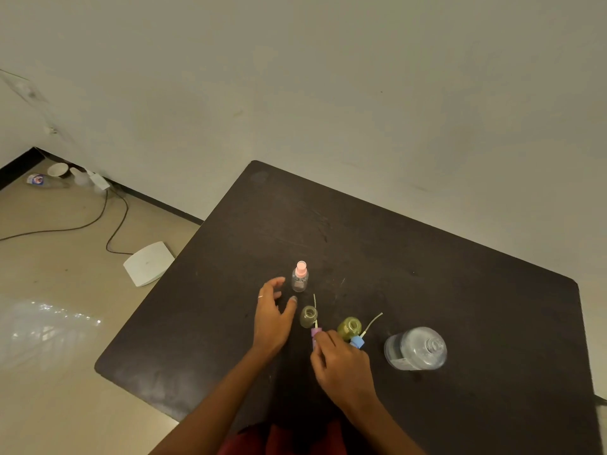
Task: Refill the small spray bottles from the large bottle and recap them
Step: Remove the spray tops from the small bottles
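Now the right hand (341, 362) pinches the purple spray cap (316, 333), its tube beside the near-left open bottle (308, 316). Left hand (272, 313), fingers loose and empty, should steady that bottle while the tube threads straight in.

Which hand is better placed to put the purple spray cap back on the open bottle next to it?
Right, probably. The right hand already pinches the purple spray cap, its tube beside the open bottle. The left hand is open and holds nothing, close enough to steady that bottle.
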Demonstrator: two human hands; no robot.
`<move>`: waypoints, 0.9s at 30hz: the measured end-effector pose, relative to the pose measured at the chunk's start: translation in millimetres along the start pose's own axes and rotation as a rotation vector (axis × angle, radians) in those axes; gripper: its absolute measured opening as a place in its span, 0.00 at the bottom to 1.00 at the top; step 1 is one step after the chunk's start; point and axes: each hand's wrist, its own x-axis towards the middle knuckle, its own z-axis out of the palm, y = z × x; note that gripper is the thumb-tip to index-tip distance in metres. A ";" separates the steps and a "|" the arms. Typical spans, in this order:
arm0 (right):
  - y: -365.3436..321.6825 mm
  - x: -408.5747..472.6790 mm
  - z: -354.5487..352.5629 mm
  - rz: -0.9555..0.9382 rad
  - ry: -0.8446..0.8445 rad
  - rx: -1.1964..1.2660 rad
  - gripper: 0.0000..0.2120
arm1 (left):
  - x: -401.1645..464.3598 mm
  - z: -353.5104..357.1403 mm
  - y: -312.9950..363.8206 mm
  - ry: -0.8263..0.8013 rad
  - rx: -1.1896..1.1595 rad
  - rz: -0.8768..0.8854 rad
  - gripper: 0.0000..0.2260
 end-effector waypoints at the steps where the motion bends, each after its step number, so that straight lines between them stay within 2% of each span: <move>1: -1.9 1.6 -3.0 -0.017 0.014 0.025 0.11 | 5.4 1.4 4.1 -0.023 -0.003 0.005 0.22; 6: -4.6 7.1 -11.9 -0.066 0.102 0.088 0.08 | 28.9 10.8 19.7 -0.085 0.004 -0.021 0.29; 13: -2.8 8.2 -26.1 -0.054 0.153 0.094 0.03 | 36.0 17.3 20.4 -0.092 0.086 0.024 0.19; 16: -5.9 14.4 -39.0 -0.018 0.242 0.164 0.05 | 26.8 8.0 26.2 -0.032 0.085 0.087 0.18; 20: -18.7 34.0 -60.5 0.111 0.331 0.333 0.06 | -4.6 -14.9 37.7 0.063 0.127 0.273 0.16; 22: -26.8 44.7 -72.2 0.195 0.217 0.389 0.12 | -23.9 -25.1 41.0 0.079 0.126 0.317 0.15; 24: -33.4 53.3 -81.8 0.208 -0.001 0.370 0.17 | -39.8 -32.2 42.5 0.086 0.142 0.351 0.12; 27: -41.0 62.4 -86.8 0.131 -0.239 0.259 0.17 | -53.9 -39.5 43.1 0.079 0.222 0.423 0.12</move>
